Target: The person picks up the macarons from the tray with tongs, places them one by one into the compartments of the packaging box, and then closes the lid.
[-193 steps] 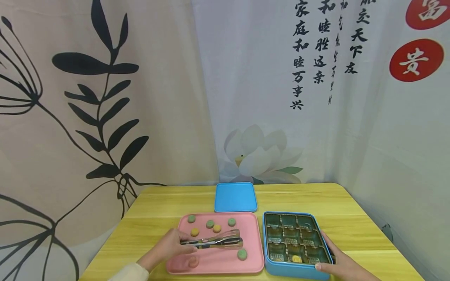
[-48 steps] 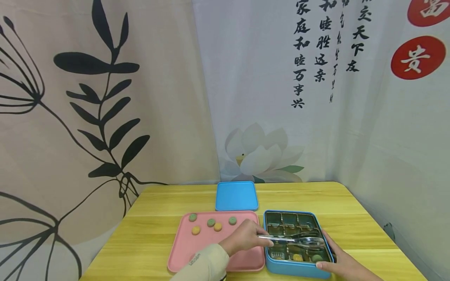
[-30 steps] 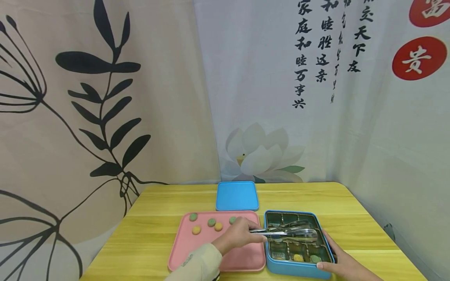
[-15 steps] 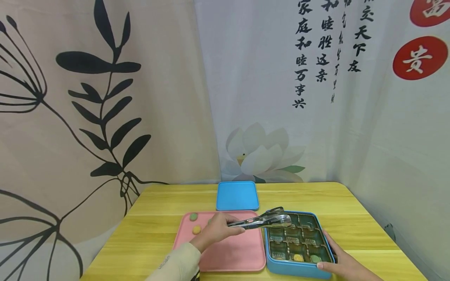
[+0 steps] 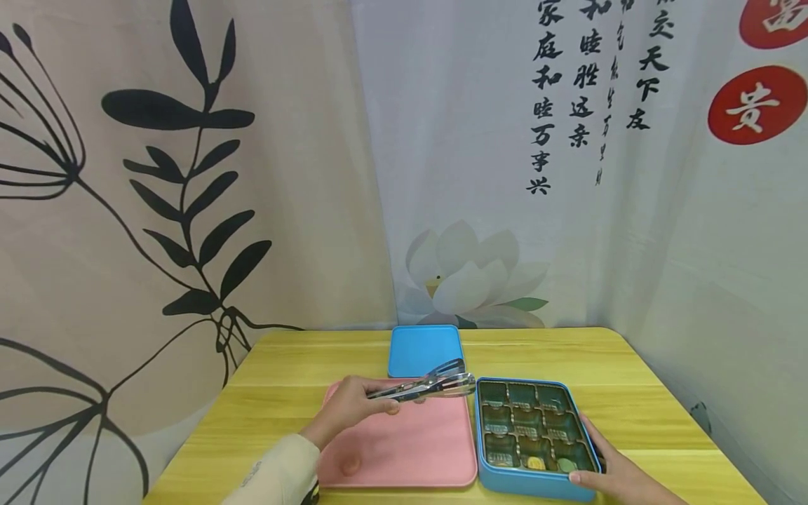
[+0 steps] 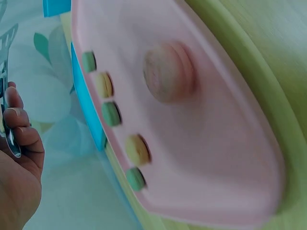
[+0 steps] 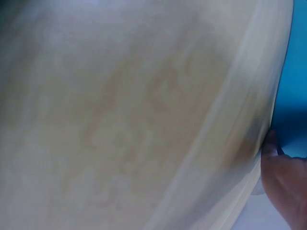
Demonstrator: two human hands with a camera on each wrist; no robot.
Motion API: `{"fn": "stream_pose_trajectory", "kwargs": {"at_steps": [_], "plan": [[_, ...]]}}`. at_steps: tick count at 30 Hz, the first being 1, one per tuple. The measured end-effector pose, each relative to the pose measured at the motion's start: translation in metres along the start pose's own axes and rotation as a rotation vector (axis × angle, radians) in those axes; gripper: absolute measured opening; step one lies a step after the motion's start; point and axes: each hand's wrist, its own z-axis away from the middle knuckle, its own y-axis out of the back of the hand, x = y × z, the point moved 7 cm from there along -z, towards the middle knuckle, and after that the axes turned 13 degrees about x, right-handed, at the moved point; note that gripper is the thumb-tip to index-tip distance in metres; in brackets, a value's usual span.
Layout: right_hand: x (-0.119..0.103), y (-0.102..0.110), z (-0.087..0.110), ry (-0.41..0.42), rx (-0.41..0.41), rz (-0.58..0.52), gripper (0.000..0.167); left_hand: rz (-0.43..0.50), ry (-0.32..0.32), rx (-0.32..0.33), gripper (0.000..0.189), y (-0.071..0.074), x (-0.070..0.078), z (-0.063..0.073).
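My left hand (image 5: 353, 410) grips a pair of metal tongs (image 5: 429, 384) above the pink tray (image 5: 410, 449); no macaron shows between the tong ends. A pink macaron (image 6: 168, 72) lies alone near the tray's front. Along the far side, green macarons (image 6: 111, 113) and yellow macarons (image 6: 137, 149) stand in a row, mostly hidden by hand and tongs in the head view. My right hand (image 5: 609, 466) holds the front right corner of the blue box (image 5: 533, 484), thumb on its front. Its divided insert has a yellow macaron (image 5: 535, 463) and a green macaron (image 5: 567, 465) in neighbouring front compartments.
A blue lid (image 5: 426, 349) lies flat behind the tray on the wooden table (image 5: 303, 358). The box stands just right of the tray, with a narrow gap between. A printed curtain (image 5: 315, 175) hangs behind the table.
A green macaron from the tray's front right now sits in the box's front right compartment. My left hand has swung left with the tongs, from over the box to over the tray. The right hand stays put.
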Motion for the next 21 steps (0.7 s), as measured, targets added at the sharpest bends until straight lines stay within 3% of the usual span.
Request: {"fn": "stream_pose_trajectory", "kwargs": {"at_steps": [7, 15, 21], "plan": [[-0.002, 0.0, 0.002, -0.002, 0.014, -0.023, 0.101, 0.033, 0.044, 0.006, 0.039, 0.024, -0.016, 0.01], [-0.003, 0.0, 0.003, 0.021, -0.005, -0.043, 0.101, -0.063, -0.017, 0.041, 0.024, 0.054, -0.027, 0.02], [-0.002, -0.001, 0.002, 0.016, -0.003, -0.047, 0.101, -0.053, 0.024, 0.045, 0.035, 0.071, -0.04, 0.028]]}}
